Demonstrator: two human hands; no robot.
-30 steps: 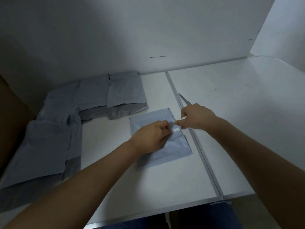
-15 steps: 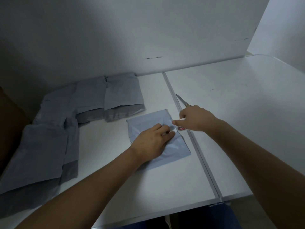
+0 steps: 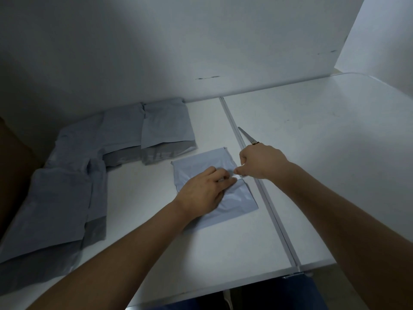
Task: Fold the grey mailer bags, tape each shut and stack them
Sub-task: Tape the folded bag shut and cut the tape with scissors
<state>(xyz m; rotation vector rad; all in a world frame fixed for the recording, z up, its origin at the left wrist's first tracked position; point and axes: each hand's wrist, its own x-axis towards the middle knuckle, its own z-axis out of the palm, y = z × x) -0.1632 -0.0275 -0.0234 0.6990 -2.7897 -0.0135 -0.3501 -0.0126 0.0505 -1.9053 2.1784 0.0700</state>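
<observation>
Behind right hand (image 3: 261,161): scissors (image 3: 247,135); its fingers curled, pinching tape; left hand (image 3: 204,191) flat on folded mailer (image 3: 201,162).

We are seeing the folded mailer bag (image 3: 202,163) lying mid-table (image 3: 312,135), unfolded mailer bags (image 3: 93,153) sprawling left, scissors (image 3: 247,135) lying just beyond on the right.

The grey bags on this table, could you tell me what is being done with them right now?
A person is sealing a folded grey mailer bag on the white table. The left hand presses it flat at the fold, while the right hand pinches something small at the bag's right edge, probably tape, though it is too small to be sure. Scissors lie just beyond the right hand. More grey mailer bags lie overlapping along the table's left side.
</observation>
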